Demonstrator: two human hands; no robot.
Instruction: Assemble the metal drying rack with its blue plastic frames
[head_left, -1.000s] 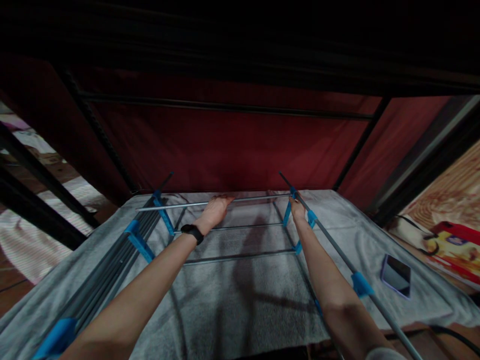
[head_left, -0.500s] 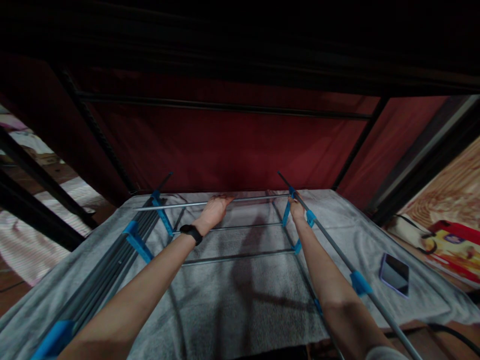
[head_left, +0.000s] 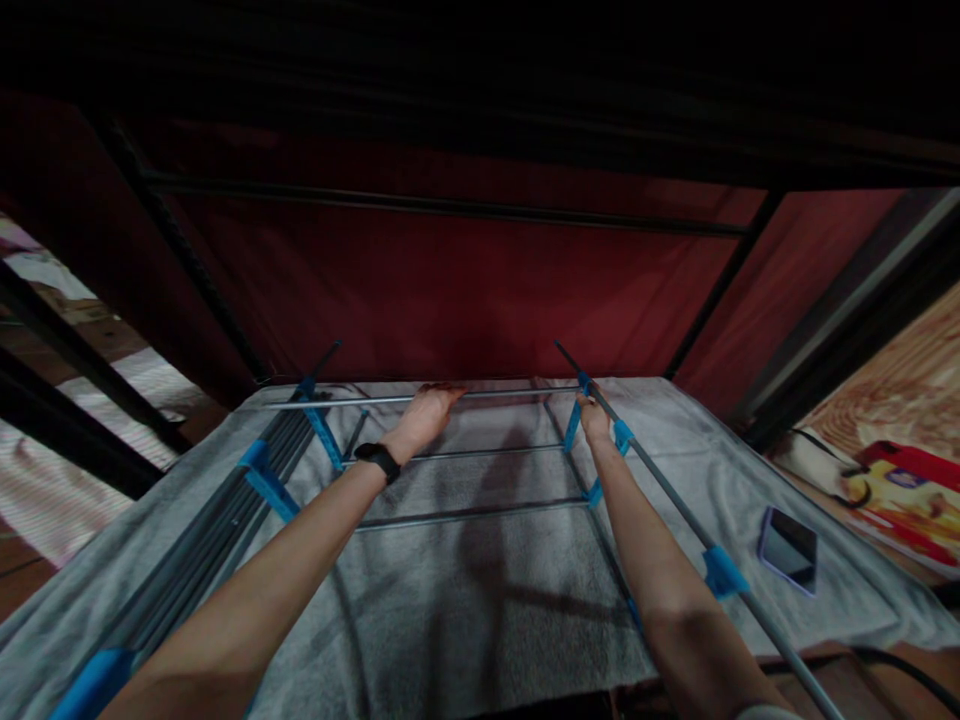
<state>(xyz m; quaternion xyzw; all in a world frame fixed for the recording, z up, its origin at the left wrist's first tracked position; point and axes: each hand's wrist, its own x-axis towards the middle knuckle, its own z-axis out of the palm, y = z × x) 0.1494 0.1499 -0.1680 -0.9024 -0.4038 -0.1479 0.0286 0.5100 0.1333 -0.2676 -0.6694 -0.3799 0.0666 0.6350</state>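
Far crossbar [head_left: 495, 395] of a metal rack frame lies over a grey towel [head_left: 487, 600], left hand [head_left: 424, 418] resting on it, grip unclear; right hand [head_left: 595, 420] meets a blue connector [head_left: 584, 385], clench hidden. Judged risk: the rod slipping from its joint, pinching fingers.

Two hands [head_left: 431, 412] on one drying rack [head_left: 465, 455]; three cross rods; one phone [head_left: 787, 549] right of rack; one grey blanket [head_left: 465, 600].

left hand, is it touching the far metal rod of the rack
Touching: in the head view the left hand lies on the far metal rod, its fingers over it.
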